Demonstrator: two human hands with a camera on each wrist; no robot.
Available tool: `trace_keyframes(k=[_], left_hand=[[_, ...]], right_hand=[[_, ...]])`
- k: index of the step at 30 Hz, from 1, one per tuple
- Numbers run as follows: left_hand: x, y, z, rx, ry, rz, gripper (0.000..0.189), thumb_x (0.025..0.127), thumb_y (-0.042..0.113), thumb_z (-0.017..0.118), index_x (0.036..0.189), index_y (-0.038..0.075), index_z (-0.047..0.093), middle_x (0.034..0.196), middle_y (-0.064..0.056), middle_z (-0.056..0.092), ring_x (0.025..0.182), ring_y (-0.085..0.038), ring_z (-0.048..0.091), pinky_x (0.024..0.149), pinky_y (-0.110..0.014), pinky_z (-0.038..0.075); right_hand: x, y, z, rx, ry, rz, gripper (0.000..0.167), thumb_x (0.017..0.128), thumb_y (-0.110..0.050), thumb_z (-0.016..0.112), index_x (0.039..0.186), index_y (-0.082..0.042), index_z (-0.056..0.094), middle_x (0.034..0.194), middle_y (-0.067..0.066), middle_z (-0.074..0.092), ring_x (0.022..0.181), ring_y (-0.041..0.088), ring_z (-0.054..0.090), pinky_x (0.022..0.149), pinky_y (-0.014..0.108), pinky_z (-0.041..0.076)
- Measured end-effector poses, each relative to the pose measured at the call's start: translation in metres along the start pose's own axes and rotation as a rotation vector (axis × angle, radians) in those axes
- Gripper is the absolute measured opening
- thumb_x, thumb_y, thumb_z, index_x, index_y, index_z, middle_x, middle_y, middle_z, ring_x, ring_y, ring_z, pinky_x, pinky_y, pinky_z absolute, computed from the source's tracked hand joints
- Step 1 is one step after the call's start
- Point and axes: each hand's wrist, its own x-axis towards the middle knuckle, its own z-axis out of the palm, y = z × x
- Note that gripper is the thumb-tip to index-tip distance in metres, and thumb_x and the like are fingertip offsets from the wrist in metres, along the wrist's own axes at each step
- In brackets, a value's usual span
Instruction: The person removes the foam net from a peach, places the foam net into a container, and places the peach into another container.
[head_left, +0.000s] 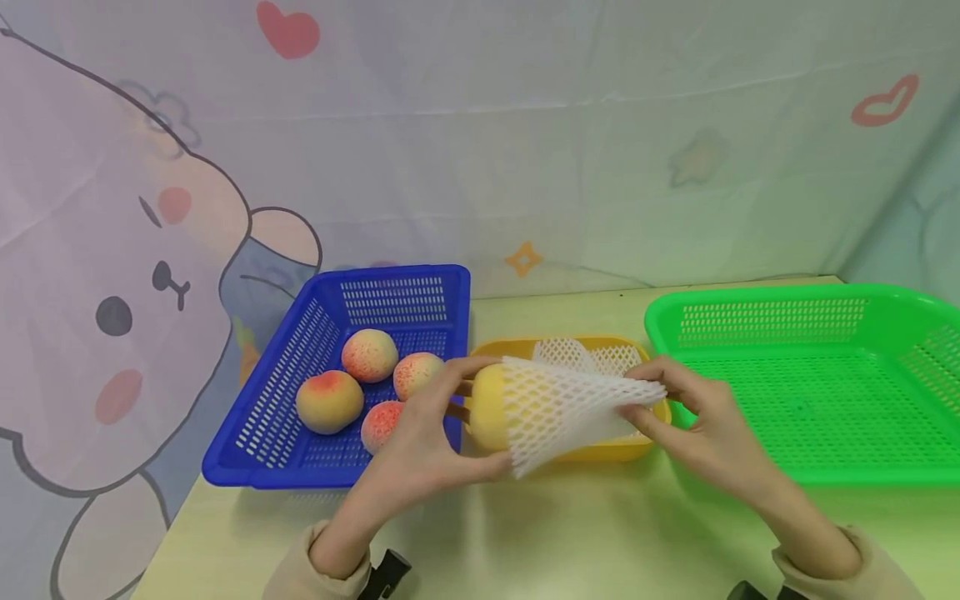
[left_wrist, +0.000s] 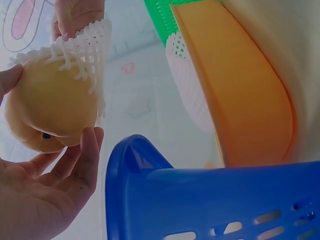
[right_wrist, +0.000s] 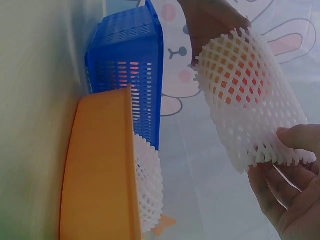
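Observation:
Above the orange basket point(head_left: 611, 452), my left hand point(head_left: 416, 450) grips a yellow peach point(head_left: 489, 408) by its rounded bottom, thumb on the near side. A white foam net sleeve point(head_left: 558, 404) covers the peach's other end; red blush shows through the mesh in the right wrist view. My right hand point(head_left: 701, 421) pinches the sleeve's narrow free end between thumb and fingers. In the left wrist view the peach point(left_wrist: 55, 105) has its creased, dark-dotted end bare, fingers spread around it. More white foam nets point(head_left: 562, 354) lie in the orange basket.
To the left stands a blue basket point(head_left: 390, 271) holding several peaches point(head_left: 330, 402). A large green basket point(head_left: 795, 400) stands at the right. All rest on a pale wooden table point(head_left: 555, 533), with a printed cloth point(head_left: 465, 183) hanging behind.

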Motion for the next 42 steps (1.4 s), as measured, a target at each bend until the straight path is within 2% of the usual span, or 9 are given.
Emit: trace_keyframes(k=[6, 12, 16, 19, 27, 31, 36, 38, 42], left_hand=[[0.001, 0.001, -0.001, 0.024, 0.005, -0.041, 0.080, 0.066, 0.026, 0.087, 0.135, 0.023, 0.046, 0.119, 0.003, 0.055, 0.104, -0.015, 0.056, 0.082, -0.030, 0.054], [0.000, 0.001, -0.002, 0.037, 0.006, -0.080, 0.080, 0.067, 0.031, 0.087, 0.135, 0.023, 0.046, 0.118, 0.005, 0.056, 0.102, -0.015, 0.056, 0.082, -0.028, 0.054], [-0.001, -0.003, -0.003, 0.048, 0.020, -0.098, 0.081, 0.067, 0.032, 0.087, 0.135, 0.022, 0.046, 0.117, 0.004, 0.055, 0.099, -0.014, 0.056, 0.081, -0.029, 0.054], [-0.002, -0.006, -0.005, 0.052, 0.033, -0.117, 0.082, 0.067, 0.031, 0.087, 0.137, 0.023, 0.045, 0.118, 0.004, 0.054, 0.100, -0.013, 0.055, 0.083, -0.029, 0.053], [-0.009, -0.018, -0.011, 0.062, 0.059, -0.204, 0.079, 0.068, 0.034, 0.086, 0.136, 0.030, 0.044, 0.117, 0.001, 0.058, 0.093, -0.014, 0.061, 0.080, -0.029, 0.052], [-0.014, -0.023, -0.015, 0.049, 0.090, -0.246, 0.077, 0.068, 0.032, 0.087, 0.132, 0.035, 0.045, 0.116, 0.002, 0.058, 0.092, -0.016, 0.060, 0.074, -0.032, 0.052], [-0.022, -0.033, -0.020, 0.017, 0.148, -0.247, 0.078, 0.068, 0.024, 0.087, 0.134, 0.031, 0.045, 0.116, -0.001, 0.057, 0.091, -0.020, 0.055, 0.070, -0.029, 0.056], [-0.025, -0.037, -0.022, 0.018, 0.172, -0.248, 0.080, 0.069, 0.023, 0.087, 0.136, 0.031, 0.044, 0.116, -0.001, 0.056, 0.092, -0.021, 0.056, 0.070, -0.028, 0.057], [-0.029, -0.040, -0.028, 0.019, 0.195, -0.273, 0.080, 0.071, 0.023, 0.085, 0.138, 0.027, 0.043, 0.117, -0.004, 0.054, 0.093, -0.022, 0.055, 0.070, -0.026, 0.057]], right_hand=[[0.000, 0.001, -0.004, 0.011, 0.032, 0.021, 0.036, 0.072, 0.019, 0.069, 0.100, -0.002, 0.061, 0.100, -0.015, 0.064, 0.088, 0.000, 0.061, 0.082, 0.014, 0.051], [0.000, 0.000, -0.006, 0.055, 0.053, 0.019, 0.036, 0.074, 0.019, 0.067, 0.104, 0.000, 0.061, 0.105, -0.012, 0.064, 0.091, 0.002, 0.061, 0.086, 0.013, 0.049], [0.000, -0.001, -0.006, 0.088, 0.052, 0.082, 0.036, 0.077, 0.017, 0.066, 0.108, -0.001, 0.061, 0.106, -0.008, 0.063, 0.091, 0.004, 0.059, 0.085, 0.012, 0.047], [0.000, -0.001, -0.006, 0.096, 0.064, 0.129, 0.036, 0.078, 0.015, 0.066, 0.109, -0.001, 0.062, 0.104, -0.007, 0.064, 0.090, 0.005, 0.058, 0.084, 0.012, 0.045], [0.003, 0.002, -0.011, 0.215, 0.103, 0.152, 0.028, 0.081, 0.015, 0.064, 0.106, 0.005, 0.065, 0.092, -0.003, 0.062, 0.087, 0.008, 0.056, 0.090, 0.013, 0.044], [0.007, 0.002, -0.010, 0.151, 0.153, 0.198, 0.027, 0.080, 0.013, 0.066, 0.105, 0.002, 0.062, 0.094, -0.007, 0.062, 0.087, 0.005, 0.059, 0.090, 0.012, 0.045], [0.012, 0.006, -0.002, 0.083, 0.225, 0.215, 0.028, 0.076, 0.015, 0.068, 0.099, 0.004, 0.056, 0.091, -0.008, 0.058, 0.085, 0.005, 0.058, 0.084, 0.012, 0.046], [0.014, 0.008, 0.002, 0.074, 0.230, 0.219, 0.026, 0.076, 0.014, 0.068, 0.097, 0.005, 0.055, 0.090, -0.008, 0.057, 0.085, 0.005, 0.058, 0.084, 0.013, 0.046], [0.017, 0.014, 0.012, -0.014, 0.220, 0.204, 0.023, 0.077, 0.008, 0.071, 0.092, 0.000, 0.056, 0.089, -0.008, 0.055, 0.087, 0.004, 0.057, 0.084, 0.013, 0.045]])
